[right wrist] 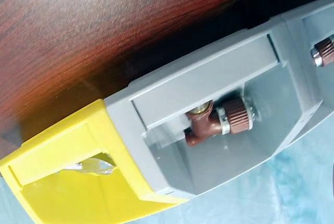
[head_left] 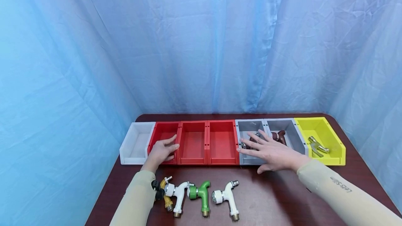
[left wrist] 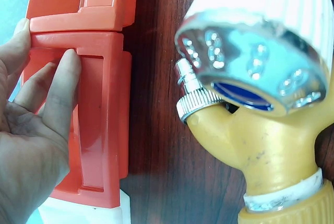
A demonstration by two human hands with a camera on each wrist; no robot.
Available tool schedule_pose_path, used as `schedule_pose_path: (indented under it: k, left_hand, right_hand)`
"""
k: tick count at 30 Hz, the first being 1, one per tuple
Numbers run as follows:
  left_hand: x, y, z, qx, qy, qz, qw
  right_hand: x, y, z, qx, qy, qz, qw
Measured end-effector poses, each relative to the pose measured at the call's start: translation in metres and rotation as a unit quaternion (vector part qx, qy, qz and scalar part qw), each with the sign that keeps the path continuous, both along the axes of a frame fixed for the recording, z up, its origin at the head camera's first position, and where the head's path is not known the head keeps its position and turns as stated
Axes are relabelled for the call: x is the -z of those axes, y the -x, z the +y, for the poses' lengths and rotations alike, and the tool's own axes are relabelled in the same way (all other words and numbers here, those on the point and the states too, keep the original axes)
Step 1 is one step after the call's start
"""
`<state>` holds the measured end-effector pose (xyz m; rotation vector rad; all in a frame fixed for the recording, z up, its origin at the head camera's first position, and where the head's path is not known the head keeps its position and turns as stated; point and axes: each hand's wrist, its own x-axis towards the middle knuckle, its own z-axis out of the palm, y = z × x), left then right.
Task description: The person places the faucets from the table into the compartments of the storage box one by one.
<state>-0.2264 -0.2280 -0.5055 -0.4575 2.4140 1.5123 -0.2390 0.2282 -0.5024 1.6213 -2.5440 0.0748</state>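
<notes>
**Left hand (head_left: 161, 152) at a red bin (head_left: 164, 127), right hand (head_left: 274, 152) spread above 2 grey bins (head_left: 290, 138)**

The left hand's fingers are apart and slightly bent, reaching over the red bin's opening; whether a fingertip touches its wall, I cannot tell. On the table just to the near side of that hand lies a yellow tap (head_left: 168, 203), partly covered by a white tap (head_left: 179, 196). A green tap (head_left: 204, 196) lies near them, to the right. A second white tap (head_left: 230, 198) lies farther right, between the 2 hands and nearer the person.

The right hand has its fingers fanned wide. Beneath and beyond it, each grey bin contains a brown tap, 1 of them (right wrist: 206, 125) plain in the right wrist view, the other partly hidden by the fingers. Right of that hand, a silver tap (head_left: 317, 145) lies in a yellow bin (head_left: 326, 128).

Between the hands stand 2 more red bins (head_left: 191, 142); left of the left hand, a white bin (head_left: 136, 142). The table (head_left: 260, 201) is dark reddish wood grain. Pale blue curtains (head_left: 188, 44) hang beyond both hands and to either side.
</notes>
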Motion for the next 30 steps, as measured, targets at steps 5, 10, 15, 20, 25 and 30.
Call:
schedule_pose_path:
  k: [5,10,15,20,25,30]
  left_hand:
    - [0.000,0.000,0.000,0.002,0.000,0.000,1.0000]
    - [0.000,0.000,0.000,0.004,0.000,0.002,1.0000]
    - [0.000,0.000,0.000,0.002,0.001,0.002,1.0000]
    - [-0.001,0.000,0.001,0.000,0.000,0.002,1.0000]
    - [-0.001,0.000,0.001,0.001,-0.002,0.003,1.0000]
    - [-0.001,0.000,0.000,0.004,0.001,0.002,1.0000]
  right_hand:
    - [0.001,-0.006,-0.008,-0.015,-0.001,0.009,0.9998]
    - [0.001,-0.015,-0.020,-0.036,0.002,0.009,0.9993]
    - [0.002,-0.024,-0.031,-0.062,-0.005,0.002,0.9981]
    - [0.002,-0.033,-0.040,-0.081,-0.009,-0.006,0.9967]
    - [0.004,-0.039,-0.048,-0.101,-0.012,-0.017,0.9947]
    - [0.007,-0.045,-0.056,-0.124,-0.022,-0.030,0.9916]
